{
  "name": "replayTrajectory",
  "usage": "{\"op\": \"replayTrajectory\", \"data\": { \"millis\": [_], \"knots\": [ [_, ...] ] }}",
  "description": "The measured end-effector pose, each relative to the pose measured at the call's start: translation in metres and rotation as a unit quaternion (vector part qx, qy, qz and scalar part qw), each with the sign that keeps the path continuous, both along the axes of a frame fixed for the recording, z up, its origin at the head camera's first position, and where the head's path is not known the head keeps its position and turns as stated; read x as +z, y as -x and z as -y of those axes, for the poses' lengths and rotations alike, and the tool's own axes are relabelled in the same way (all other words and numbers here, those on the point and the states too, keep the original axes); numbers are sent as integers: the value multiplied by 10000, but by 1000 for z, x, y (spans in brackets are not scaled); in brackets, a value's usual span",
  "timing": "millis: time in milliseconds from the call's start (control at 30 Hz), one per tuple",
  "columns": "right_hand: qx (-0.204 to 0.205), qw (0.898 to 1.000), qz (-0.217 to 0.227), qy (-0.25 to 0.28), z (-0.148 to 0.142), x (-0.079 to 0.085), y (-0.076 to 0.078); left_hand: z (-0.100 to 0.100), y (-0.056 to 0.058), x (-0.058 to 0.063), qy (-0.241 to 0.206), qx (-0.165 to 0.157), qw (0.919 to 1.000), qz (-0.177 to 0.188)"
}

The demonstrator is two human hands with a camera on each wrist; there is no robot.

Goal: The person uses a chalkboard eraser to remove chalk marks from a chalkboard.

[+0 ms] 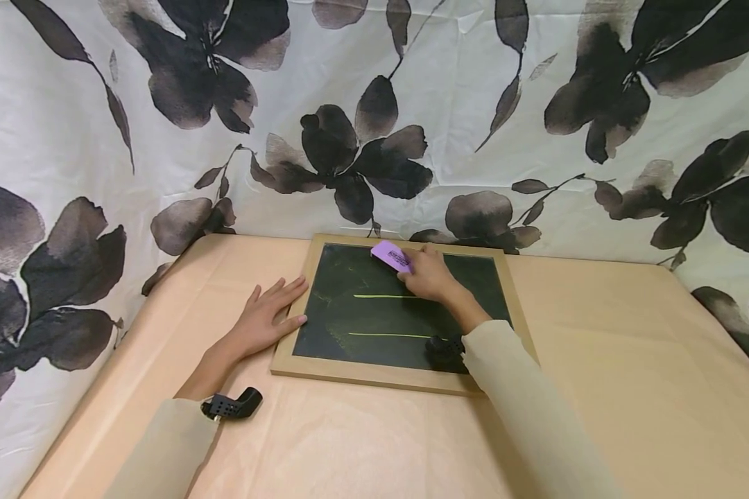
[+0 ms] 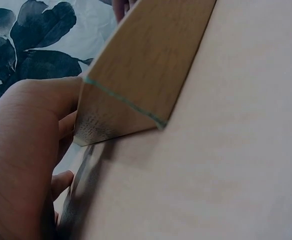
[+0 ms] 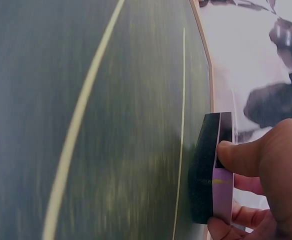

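A chalkboard (image 1: pixel 343 315) in a pale wooden frame lies on the table, with two yellow chalk lines across it. My right hand (image 1: pixel 431 274) pinches a purple chalkboard eraser (image 1: pixel 390 256) near the board's far edge. In the right wrist view the eraser's dark felt side (image 3: pixel 202 175) faces the board, beside one chalk line (image 3: pixel 182 125); thumb and fingers grip its purple back. My left hand (image 1: pixel 265 315) rests with spread, fairly straight fingers at the board's left frame. The left wrist view shows that hand (image 2: pixel 26 150) against the frame's corner (image 2: pixel 121 100).
A light wood-toned table surface (image 1: pixel 612 346) spreads around the board. Behind it hangs a white cloth (image 1: pixel 462 83) with dark flowers, meeting the table's far edge. Black wrist cameras sit on both wrists, the left one (image 1: pixel 232 404) above the table.
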State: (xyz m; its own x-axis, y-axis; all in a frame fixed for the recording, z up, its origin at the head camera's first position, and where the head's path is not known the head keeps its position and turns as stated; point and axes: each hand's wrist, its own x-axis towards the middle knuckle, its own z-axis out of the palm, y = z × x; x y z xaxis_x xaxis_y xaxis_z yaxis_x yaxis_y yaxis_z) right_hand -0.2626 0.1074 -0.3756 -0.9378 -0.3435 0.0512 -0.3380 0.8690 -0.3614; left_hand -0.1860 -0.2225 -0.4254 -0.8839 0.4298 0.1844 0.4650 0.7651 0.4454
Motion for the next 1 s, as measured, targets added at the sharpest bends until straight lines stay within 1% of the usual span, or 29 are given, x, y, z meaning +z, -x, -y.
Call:
{"op": "replayTrajectory", "data": {
  "millis": [233,500,700,867,1000],
  "knots": [
    [-117,9998,83,148,-39,1,-1,-3,3,-2,0,16,10000,-57],
    [-264,9994,111,171,-80,1,-6,-3,4,-3,57,89,9999,-6],
    [-418,9990,39,133,-112,4,-14,-4,4,-4,11,72,10000,20],
    [-771,9970,58,86,-122,3,-22,-4,4,-2,4,55,10000,-6],
    [-888,9959,-58,188,-121,0,-24,-3,4,-2,-41,61,10000,-62]
  ]
}}
